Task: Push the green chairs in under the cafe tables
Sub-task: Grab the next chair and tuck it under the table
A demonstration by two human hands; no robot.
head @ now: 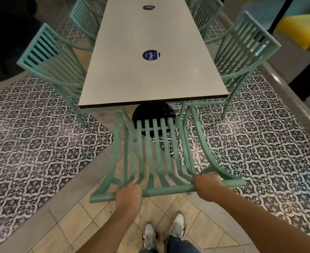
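A cafe floor is seen from above, laid with black-and-white patterned tiles (46, 143) on either side and plain beige tiles (88, 227) in the middle. A long pale grey rectangular table top (150, 79) runs away from the viewer, and two round dark blue stickers (151, 55) are stuck along its centre line. The table's round black base (153, 111) is visible under the near end.

A mint-green slatted metal chair (156, 154) is placed at the near end of the table, its seat only partly under the top and its back rail nearest the viewer. The top rail is gripped by the left hand (129, 196), fingers curled over it, and by the right hand (206, 185), fingers likewise wrapped round the rail further along.

Along the left side of the table a matching green chair (48, 57) is set close against the edge, and another (245, 46) stands at the right side; further chairs are seen beyond both. Two pale sneakers (178, 225) and dark trouser legs are seen at the bottom edge.
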